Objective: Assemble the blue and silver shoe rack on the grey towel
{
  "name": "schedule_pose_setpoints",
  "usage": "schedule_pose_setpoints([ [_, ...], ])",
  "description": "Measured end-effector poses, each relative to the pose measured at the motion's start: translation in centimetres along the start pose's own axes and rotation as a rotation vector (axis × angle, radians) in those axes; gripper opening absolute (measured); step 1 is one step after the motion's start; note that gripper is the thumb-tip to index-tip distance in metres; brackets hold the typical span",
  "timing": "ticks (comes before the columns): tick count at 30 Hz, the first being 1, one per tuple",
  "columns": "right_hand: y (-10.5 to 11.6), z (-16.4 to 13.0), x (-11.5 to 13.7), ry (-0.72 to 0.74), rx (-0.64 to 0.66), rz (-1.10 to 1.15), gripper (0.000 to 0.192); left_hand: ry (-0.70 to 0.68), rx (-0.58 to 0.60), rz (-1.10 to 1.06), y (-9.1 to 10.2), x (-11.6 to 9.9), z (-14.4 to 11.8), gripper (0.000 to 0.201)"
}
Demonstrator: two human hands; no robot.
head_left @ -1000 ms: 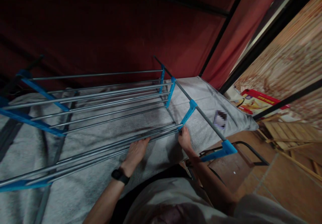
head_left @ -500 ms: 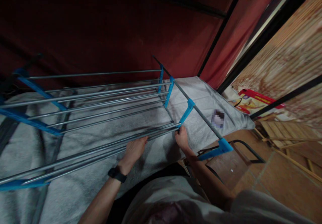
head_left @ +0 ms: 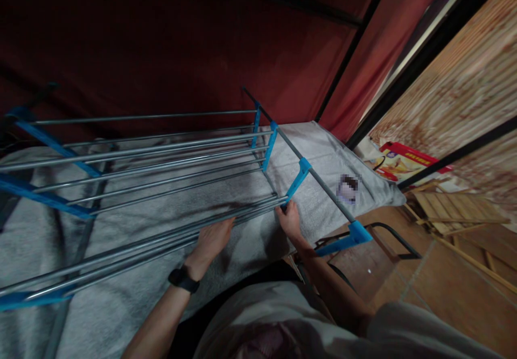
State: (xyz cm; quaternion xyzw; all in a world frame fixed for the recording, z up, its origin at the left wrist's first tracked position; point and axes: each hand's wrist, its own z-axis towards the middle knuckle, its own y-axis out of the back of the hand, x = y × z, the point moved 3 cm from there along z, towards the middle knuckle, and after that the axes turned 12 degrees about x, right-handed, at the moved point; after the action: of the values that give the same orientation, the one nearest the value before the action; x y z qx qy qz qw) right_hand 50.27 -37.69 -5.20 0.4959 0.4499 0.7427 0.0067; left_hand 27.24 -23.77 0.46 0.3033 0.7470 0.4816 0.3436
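Observation:
A shoe rack of thin metal tubes with blue plastic brackets lies across the grey blanket [head_left: 319, 149]. My left hand [head_left: 214, 236], a black watch on its wrist, is closed round the near metal tubes [head_left: 161, 240]; its fingertips are partly hidden beneath them. To its right, my right hand [head_left: 289, 220] pinches the lower end of a blue bracket [head_left: 298, 178], where the tubes meet it. That bracket joins a long grey side pole [head_left: 329, 193]. Another blue bracket [head_left: 359, 233] sits at the pole's near end, with its arm pointing left and no tube in it.
Behind the rack hangs a dark red cloth [head_left: 202, 57]. Black frame poles [head_left: 424, 68] stand at the right. Beyond the blanket are a red and yellow box [head_left: 412, 162], a wooden slatted piece [head_left: 460, 208] and a brown-seated chair [head_left: 367, 267] on the tiled floor.
The view has shifted slightly, and the rack appears a little further left. Both hands keep their places on the rack, with my right fingers curled a bit more around the bracket end.

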Motion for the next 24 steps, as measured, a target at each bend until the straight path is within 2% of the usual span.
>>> schedule_pose_setpoints([
  [8, 0.0, 0.1, -0.2, 0.017, -0.006, 0.095, 0.019, 0.039, 0.028, -0.048, 1.0, -0.3, -0.2, 0.040],
  [16, -0.2, 0.7, -0.5, 0.042, 0.019, 0.224, 0.027, 0.019, -0.024, -0.131, 3.4, -0.7, -0.5, 0.039],
  [20, -0.3, 0.7, -0.5, 0.031, 0.023, 0.232, 0.029, 0.027, -0.009, -0.120, 3.4, -0.7, -0.5, 0.040],
  [24, -0.3, 0.7, -0.4, 0.014, 0.036, 0.286, 0.035, -0.007, -0.043, -0.112, 3.2, -0.9, -0.4, 0.042],
])
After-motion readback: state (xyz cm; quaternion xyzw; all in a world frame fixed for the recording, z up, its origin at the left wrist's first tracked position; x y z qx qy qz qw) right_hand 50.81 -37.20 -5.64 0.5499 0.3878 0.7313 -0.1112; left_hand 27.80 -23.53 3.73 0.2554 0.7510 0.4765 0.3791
